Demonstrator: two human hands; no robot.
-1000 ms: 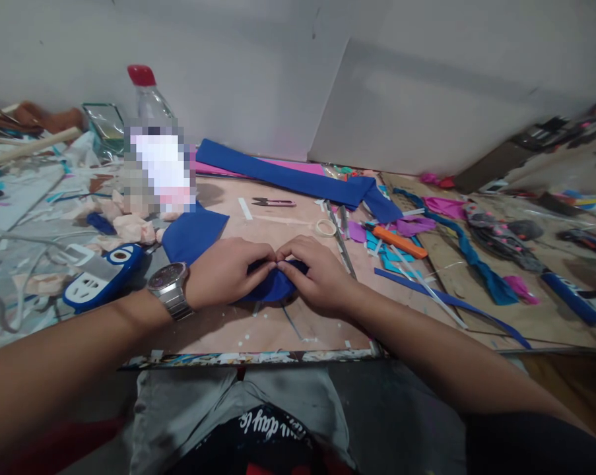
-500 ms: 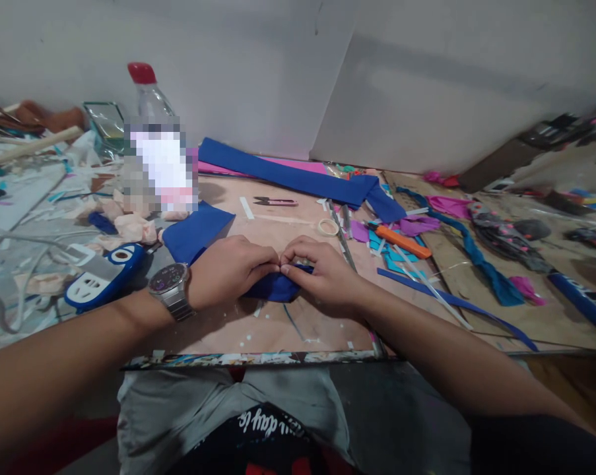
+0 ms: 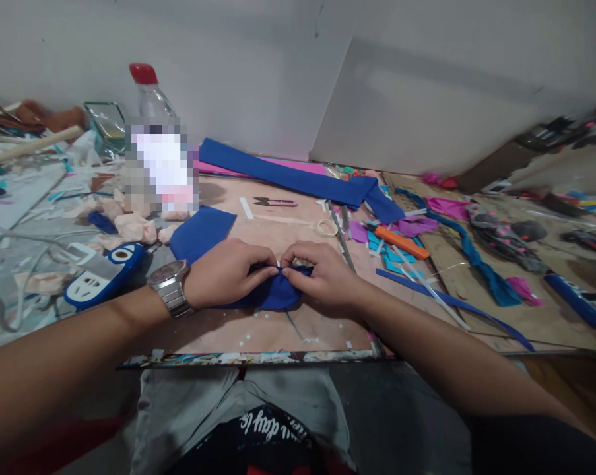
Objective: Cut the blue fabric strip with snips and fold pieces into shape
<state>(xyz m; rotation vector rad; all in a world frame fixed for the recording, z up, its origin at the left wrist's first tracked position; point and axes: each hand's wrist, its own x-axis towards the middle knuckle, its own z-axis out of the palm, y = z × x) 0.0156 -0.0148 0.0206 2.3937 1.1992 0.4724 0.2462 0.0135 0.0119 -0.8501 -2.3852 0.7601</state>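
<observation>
Blue fabric (image 3: 276,295) is pinched between my two hands at the middle of the table's near part. My left hand (image 3: 231,272), with a metal watch on its wrist, grips the fabric between thumb and forefinger. Right beside it, my right hand (image 3: 320,272) pinches the same fabric, the fingertips of both hands almost touching. Another stretch of blue fabric (image 3: 201,232) lies behind my left hand; whether it joins the held part is hidden.
Small snips (image 3: 275,202) and a tape roll (image 3: 327,228) lie beyond my hands. A long blue strip (image 3: 282,173) runs along the back. An orange cutter (image 3: 401,241) is at right, a bottle (image 3: 154,102) and a blue-white power socket (image 3: 102,277) at left.
More of the blue fabric shows below my fingers, and it now looks gathered at the pinch. The part behind my left hand has shifted slightly right. Both hands stay nearly in place.
</observation>
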